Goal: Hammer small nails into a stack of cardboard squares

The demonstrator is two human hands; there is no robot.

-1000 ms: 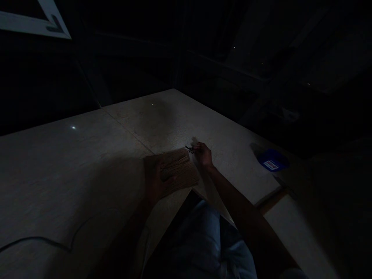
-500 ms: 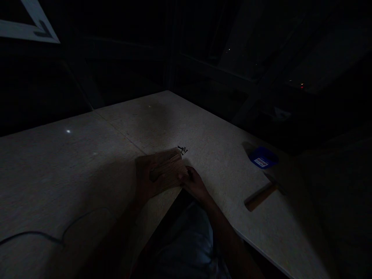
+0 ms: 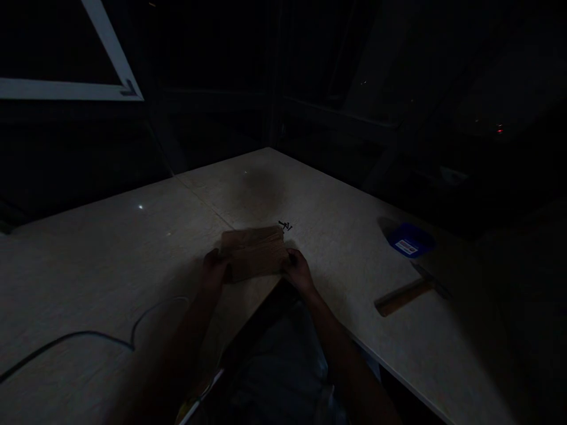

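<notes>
A brown, rough-grained block that looks like wood (image 3: 257, 254) lies near the table's inner corner, in dim light. My left hand (image 3: 214, 271) grips its left end, fingers closed at the edge. On the opposite end, my right hand (image 3: 299, 271) pinches the block's right edge between thumb and fingers. Just beyond the block's far right corner lies a small heap of dark screws or nails (image 3: 286, 225); which of the two I cannot tell. A hammer (image 3: 405, 297) with a wooden handle rests to the right of my right hand, its head in shadow.
Behind the hammer stands a blue plastic tub (image 3: 411, 240) with a white label. A thin cable (image 3: 88, 333) curves over the pale tabletop (image 3: 319, 200) at the left. Dark window frames (image 3: 71, 90) rise behind the table, and the table's front edge cuts in below the block.
My left hand has slid from on top of the block to its left end. The right hand keeps its hold. The whole view has shifted slightly.
</notes>
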